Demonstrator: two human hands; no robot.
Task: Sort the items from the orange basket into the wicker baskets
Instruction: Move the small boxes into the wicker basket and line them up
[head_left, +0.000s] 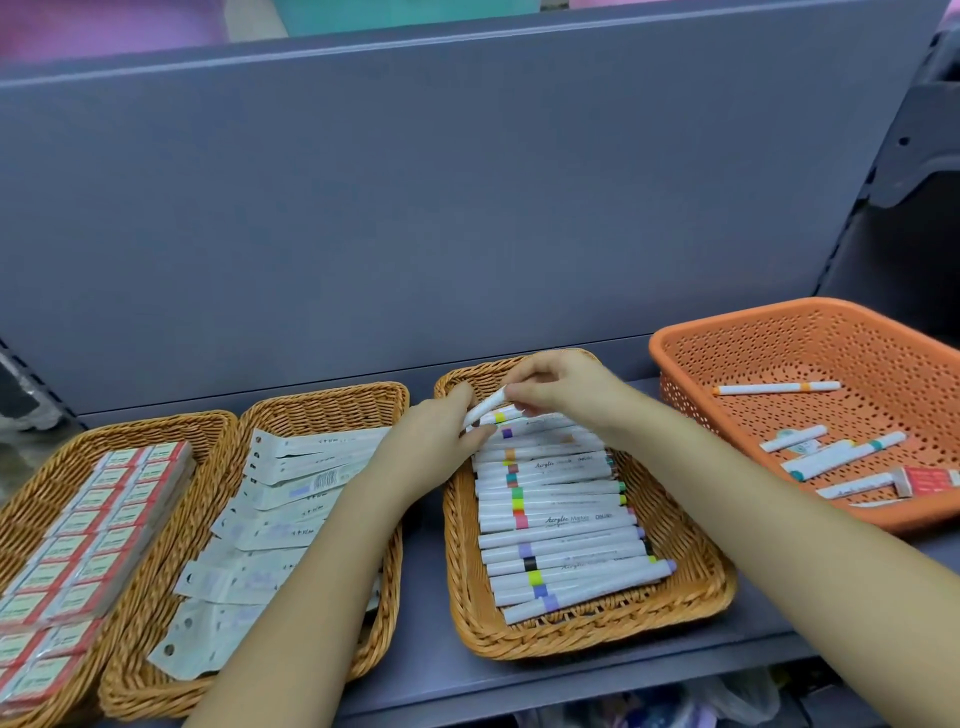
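Note:
An orange perforated basket (691, 358) stands at the right of the shelf and holds several white markers (776, 388) and a red-and-white eraser box (930, 480). Three wicker baskets stand in a row. The right wicker basket (696, 577) is filled with a row of white acrylic markers (561, 519). Both hands meet over its far end on one white marker (485, 409). My right hand (558, 387) pinches the marker from above. My left hand (447, 431) holds its lower end between thumb and fingers.
The middle wicker basket (332, 405) holds flat white packets, partly hidden by my left forearm. The left wicker basket (47, 473) holds rows of red-and-white eraser boxes. A grey back panel (415, 208) rises behind the shelf; the shelf's front edge (571, 680) runs below.

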